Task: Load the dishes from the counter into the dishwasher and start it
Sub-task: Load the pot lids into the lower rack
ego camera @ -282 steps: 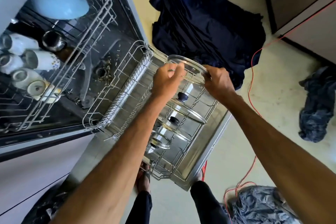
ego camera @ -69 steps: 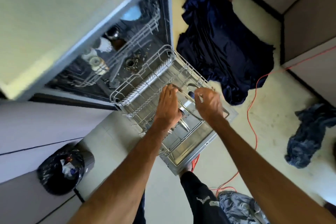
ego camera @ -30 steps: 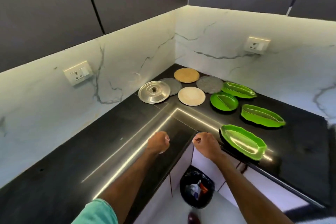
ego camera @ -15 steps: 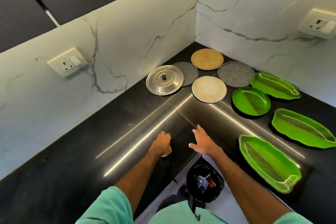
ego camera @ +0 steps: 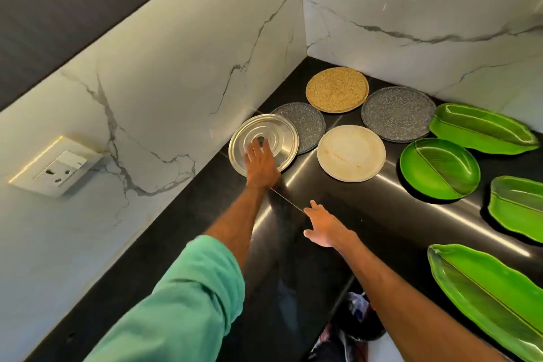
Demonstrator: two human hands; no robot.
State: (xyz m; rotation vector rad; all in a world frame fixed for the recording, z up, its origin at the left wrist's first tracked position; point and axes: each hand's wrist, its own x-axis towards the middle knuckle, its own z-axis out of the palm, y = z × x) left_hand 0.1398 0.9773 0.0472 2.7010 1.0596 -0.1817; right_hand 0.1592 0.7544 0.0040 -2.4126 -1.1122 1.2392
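Your left hand [ego camera: 261,163] shot fwd off the counter [ego camera: 367,214] edge onto the steel lid [ego camera: 277,135] by the left wall, fingers flat, no grip yet. Right hand [ego camera: 324,226] was spread, empty. Lid pickup looked next.

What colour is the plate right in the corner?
The corner plate is speckled golden-brown, clearest in the head view.

Left hand [ego camera: 262,166] on the steel lid [ego camera: 280,134], perhaps touching its knob [ego camera: 260,139]; right hand [ego camera: 326,228] hovers over the black counter [ego camera: 376,214]
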